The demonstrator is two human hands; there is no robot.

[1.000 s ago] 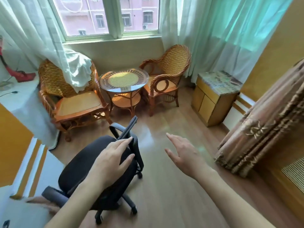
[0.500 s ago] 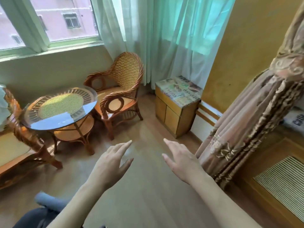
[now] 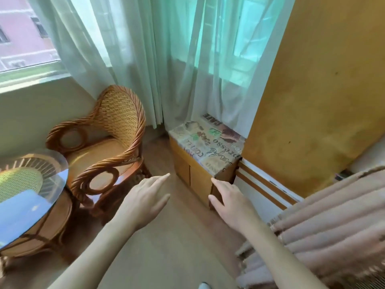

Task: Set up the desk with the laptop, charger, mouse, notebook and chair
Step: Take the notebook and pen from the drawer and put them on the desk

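Head view: left hand (image 3: 145, 202) and right hand (image 3: 231, 202) both flat, empty; no desk items visible, locate them before reaching.

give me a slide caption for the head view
Both hands, left hand and right hand, held open and empty above the floor between a wicker chair and a low cabinet.

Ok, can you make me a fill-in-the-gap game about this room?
1. Both hands, left hand and right hand, are holding ____.
2. The wicker chair stands beside a round table with a ____ top.
3. The cabinet stands under the pale ____ curtain.
4. The wall on the right is coloured ____.

Missing words: nothing; glass; green; yellow
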